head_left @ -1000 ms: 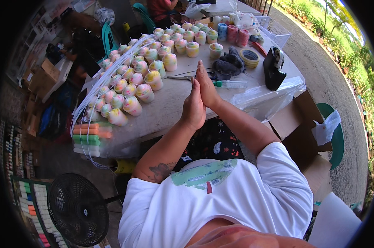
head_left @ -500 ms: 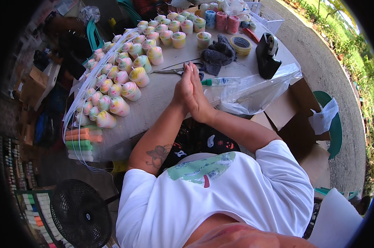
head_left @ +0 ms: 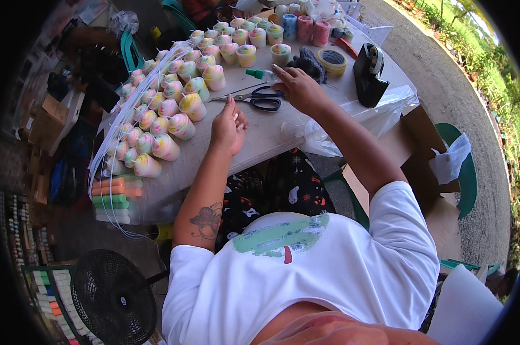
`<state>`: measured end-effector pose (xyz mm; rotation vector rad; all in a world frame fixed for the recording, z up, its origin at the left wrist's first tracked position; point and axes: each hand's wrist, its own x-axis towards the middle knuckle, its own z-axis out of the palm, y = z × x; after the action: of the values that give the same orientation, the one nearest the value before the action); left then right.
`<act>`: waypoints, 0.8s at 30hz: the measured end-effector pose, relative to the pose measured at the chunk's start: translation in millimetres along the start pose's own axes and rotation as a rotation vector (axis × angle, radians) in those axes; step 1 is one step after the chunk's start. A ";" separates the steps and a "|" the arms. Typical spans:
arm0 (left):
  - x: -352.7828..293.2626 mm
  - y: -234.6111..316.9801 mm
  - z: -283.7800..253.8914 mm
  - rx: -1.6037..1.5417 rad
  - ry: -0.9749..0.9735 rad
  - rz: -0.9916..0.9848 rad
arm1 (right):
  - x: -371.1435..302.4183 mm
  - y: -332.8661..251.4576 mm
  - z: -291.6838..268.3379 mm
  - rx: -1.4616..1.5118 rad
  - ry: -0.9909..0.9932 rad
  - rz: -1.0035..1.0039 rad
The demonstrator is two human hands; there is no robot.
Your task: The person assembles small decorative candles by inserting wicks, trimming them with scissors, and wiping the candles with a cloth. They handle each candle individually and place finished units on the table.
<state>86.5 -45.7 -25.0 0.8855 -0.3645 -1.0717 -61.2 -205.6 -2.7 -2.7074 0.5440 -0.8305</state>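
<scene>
My right hand reaches over the table, its fingers around a small clear bottle with a green cap. The cap end points left, and the hand hides part of the bottle. My left hand is raised near the table's front edge, fingers loosely bent and apart, with nothing seen in it. Between and just beyond the hands lie scissors with dark blue handles. A dark grey cloth sits behind the right hand. Rows of swirled pastel candles with white wicks stand to the left.
Long white wicks drape along the table's left edge, near orange, green and white sticks. Rolls of tape, a black tape dispenser and clear plastic are on the right. Beside them stands an open cardboard box; a black fan is lower left.
My hands, pressed palm to palm before, have parted. The right hand has taken the bottle and moved it left and farther away; the left has drawn back to the left.
</scene>
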 end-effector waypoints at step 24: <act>86.5 -34.2 81.4 1.703 -0.070 0.451 | -6.4 57.5 -25.9 -0.316 0.131 -0.007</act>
<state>52.9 -164.2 -14.1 2.0799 -1.5517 -0.1384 -97.0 -257.9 -4.8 -2.9516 0.7527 -1.0051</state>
